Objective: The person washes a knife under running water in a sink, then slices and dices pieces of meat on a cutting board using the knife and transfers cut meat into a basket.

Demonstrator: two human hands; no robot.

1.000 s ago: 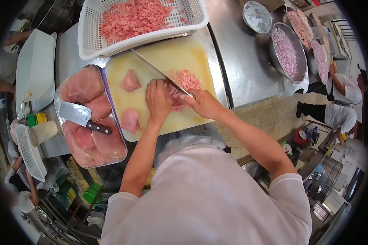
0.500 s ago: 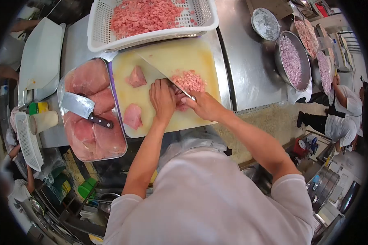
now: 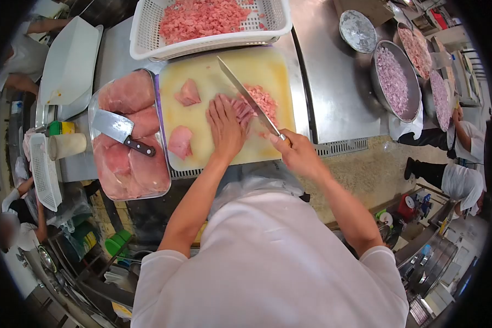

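Observation:
My right hand (image 3: 300, 156) is closed round the handle of a long kitchen knife (image 3: 249, 98), whose blade slants up and left across the cutting board (image 3: 279, 65). Under the outstretched fingers of my left hand (image 3: 226, 126) lies a piece of sliced pink meat (image 3: 242, 109), partly hidden by them. The blade is just right of this meat, between it and a pile of diced meat (image 3: 265, 103). Two larger meat chunks, an upper one (image 3: 188, 93) and a lower one (image 3: 180, 142), rest on the board's left side.
Left of the board, a tray of large raw meat pieces (image 3: 127, 90) has a cleaver (image 3: 113, 126) on top. A white perforated basket (image 3: 213, 39) of diced meat stands behind. Bowls, one with chopped onion (image 3: 394, 85), sit at right. Other people are at both sides.
The knife has moved from beside my left fingers to the right of the sliced meat, its whole blade now showing. My left hand has flattened out over the meat. The view has shifted slightly.

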